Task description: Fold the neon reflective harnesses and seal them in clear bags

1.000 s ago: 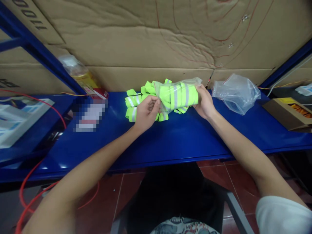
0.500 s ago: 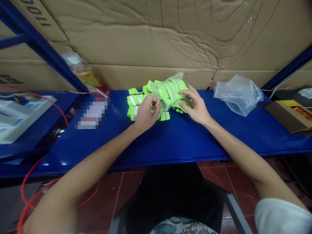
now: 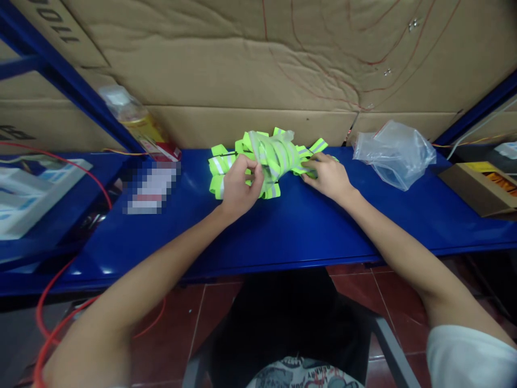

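Note:
A heap of neon-yellow reflective bands (image 3: pixel 226 168) with silver stripes lies at the back of the blue shelf (image 3: pixel 283 226). Part of it sits in a clear plastic bag (image 3: pixel 271 152) in the middle of the heap. My left hand (image 3: pixel 238 186) is closed, its fingers pinching the bag's open edge at the left. On the right side of the heap, my right hand (image 3: pixel 329 175) lies over loose bands, fingers curled onto them.
A crumpled clear plastic bag (image 3: pixel 393 153) lies at the back right. A cardboard box (image 3: pixel 479 188) stands at the far right. A bottle (image 3: pixel 135 126) leans at the back left beside a blurred pack (image 3: pixel 151 186). Red cable (image 3: pixel 60 318) hangs at the left.
The bagged bundle has come down from my right hand onto the heap. My right hand let go of it and moved right onto the loose bands. The left hand stayed put.

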Demonstrator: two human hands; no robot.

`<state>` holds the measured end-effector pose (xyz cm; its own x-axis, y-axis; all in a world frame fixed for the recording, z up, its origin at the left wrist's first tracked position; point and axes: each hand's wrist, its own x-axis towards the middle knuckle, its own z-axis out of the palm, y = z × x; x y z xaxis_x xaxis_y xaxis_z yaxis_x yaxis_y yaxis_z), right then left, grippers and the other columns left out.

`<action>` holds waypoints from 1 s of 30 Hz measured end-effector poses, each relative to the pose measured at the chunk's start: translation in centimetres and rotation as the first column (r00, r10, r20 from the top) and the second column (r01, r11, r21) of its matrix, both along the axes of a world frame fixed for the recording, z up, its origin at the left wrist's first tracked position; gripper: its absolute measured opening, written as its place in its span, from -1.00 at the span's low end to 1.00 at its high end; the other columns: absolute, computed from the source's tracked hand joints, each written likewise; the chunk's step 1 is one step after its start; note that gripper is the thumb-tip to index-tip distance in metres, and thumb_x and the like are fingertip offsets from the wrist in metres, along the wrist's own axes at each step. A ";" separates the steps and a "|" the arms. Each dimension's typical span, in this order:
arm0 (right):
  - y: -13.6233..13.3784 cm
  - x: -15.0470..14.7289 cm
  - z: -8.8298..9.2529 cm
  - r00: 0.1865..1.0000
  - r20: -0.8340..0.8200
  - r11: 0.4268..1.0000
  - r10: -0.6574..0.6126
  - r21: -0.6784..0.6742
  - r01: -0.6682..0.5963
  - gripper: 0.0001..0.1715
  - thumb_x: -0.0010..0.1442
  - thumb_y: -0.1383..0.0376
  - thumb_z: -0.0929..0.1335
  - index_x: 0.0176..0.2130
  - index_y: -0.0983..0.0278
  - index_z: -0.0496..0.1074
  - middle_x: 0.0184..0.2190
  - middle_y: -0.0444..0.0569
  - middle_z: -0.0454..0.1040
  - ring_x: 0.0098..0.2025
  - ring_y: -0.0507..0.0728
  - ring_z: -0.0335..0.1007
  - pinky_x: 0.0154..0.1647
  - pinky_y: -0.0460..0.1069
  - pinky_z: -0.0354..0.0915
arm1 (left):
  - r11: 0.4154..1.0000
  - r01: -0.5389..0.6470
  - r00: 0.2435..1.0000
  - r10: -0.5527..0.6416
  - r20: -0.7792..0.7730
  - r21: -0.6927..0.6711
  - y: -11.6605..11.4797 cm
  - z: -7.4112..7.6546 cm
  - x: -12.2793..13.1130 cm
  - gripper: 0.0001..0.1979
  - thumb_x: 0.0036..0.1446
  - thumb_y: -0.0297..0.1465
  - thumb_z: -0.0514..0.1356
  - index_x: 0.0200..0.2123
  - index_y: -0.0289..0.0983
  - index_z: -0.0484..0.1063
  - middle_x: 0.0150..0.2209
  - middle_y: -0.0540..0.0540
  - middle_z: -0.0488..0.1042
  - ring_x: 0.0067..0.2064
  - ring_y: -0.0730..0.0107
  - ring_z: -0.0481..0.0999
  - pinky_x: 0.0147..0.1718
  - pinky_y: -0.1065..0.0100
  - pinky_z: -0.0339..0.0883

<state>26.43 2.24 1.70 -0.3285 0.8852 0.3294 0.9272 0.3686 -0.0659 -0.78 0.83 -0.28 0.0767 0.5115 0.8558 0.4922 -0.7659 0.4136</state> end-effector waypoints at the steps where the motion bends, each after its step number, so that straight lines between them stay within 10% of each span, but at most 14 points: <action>1: 0.0 0.1 0.1 0.998 0.015 0.999 -0.054 0.004 0.054 -0.56 0.37 0.20 0.42 0.17 0.26 0.65 0.16 0.22 0.57 0.13 0.47 0.52 0.08 0.25 0.43 | 1.000 -0.011 1.000 0.011 -0.002 0.016 -0.1 0.1 0.0 -0.76 0.51 -0.22 0.14 -0.23 -0.20 0.32 -0.31 0.00 0.43 -0.32 0.50 0.51 -0.44 0.54 0.47; 6: -0.1 1.0 0.7 0.993 -0.068 0.985 -0.092 0.142 0.101 -0.50 0.40 0.07 0.41 0.20 0.25 0.61 0.18 0.26 0.55 0.14 0.47 0.49 0.14 0.29 0.34 | 0.997 -0.014 0.996 0.020 -0.087 0.070 0.0 0.2 -0.1 -0.83 0.48 -0.33 0.15 -0.25 -0.20 0.32 -0.35 0.02 0.43 -0.37 0.49 0.46 -0.42 0.49 0.45; 10: -1.7 -0.4 1.7 0.936 -0.270 0.935 0.225 0.331 -0.129 -0.50 0.52 0.01 0.26 -0.19 0.26 0.60 -0.18 0.13 0.61 -0.11 0.27 0.50 0.00 0.15 0.33 | 0.998 0.050 0.987 -0.046 -0.152 0.026 -0.5 0.5 0.2 -0.83 0.46 -0.38 0.18 -0.27 -0.21 0.35 -0.37 0.02 0.48 -0.39 0.48 0.50 -0.40 0.45 0.42; 13: -3.3 -2.6 1.5 0.787 -0.433 0.898 0.438 0.234 -0.371 -0.45 0.52 -0.04 0.29 -0.39 0.24 0.43 -0.51 -0.10 0.44 -0.45 0.06 0.31 -0.31 0.00 0.24 | 0.984 0.166 0.970 -0.176 -0.169 -0.068 -1.3 0.6 0.8 -0.90 0.45 -0.37 0.21 -0.20 -0.21 0.43 -0.31 -0.01 0.57 -0.30 0.43 0.61 -0.30 0.41 0.50; 17: -4.2 -4.2 0.2 0.695 -0.597 0.903 0.400 0.127 -0.411 -0.45 0.46 -0.05 0.38 -0.43 0.22 0.31 -0.57 -0.20 0.35 -0.53 -0.01 0.22 -0.44 -0.05 0.14 | 0.954 0.256 0.942 -0.283 -0.182 -0.158 -1.8 0.1 1.2 -0.93 0.44 -0.37 0.20 -0.15 -0.21 0.48 -0.25 -0.05 0.62 -0.25 0.38 0.65 -0.25 0.35 0.52; 30: -3.5 -2.9 0.2 0.794 -0.467 0.911 0.389 0.070 -0.406 -0.63 0.43 0.06 0.35 -0.34 0.22 0.31 -0.47 -0.12 0.47 -0.46 0.04 0.33 -0.36 -0.02 0.17 | 0.913 0.274 0.927 -0.334 -0.172 -0.302 -1.5 0.3 1.0 -0.84 0.42 -0.31 0.26 -0.19 -0.21 0.62 -0.27 -0.07 0.69 -0.26 0.35 0.63 -0.27 0.31 0.47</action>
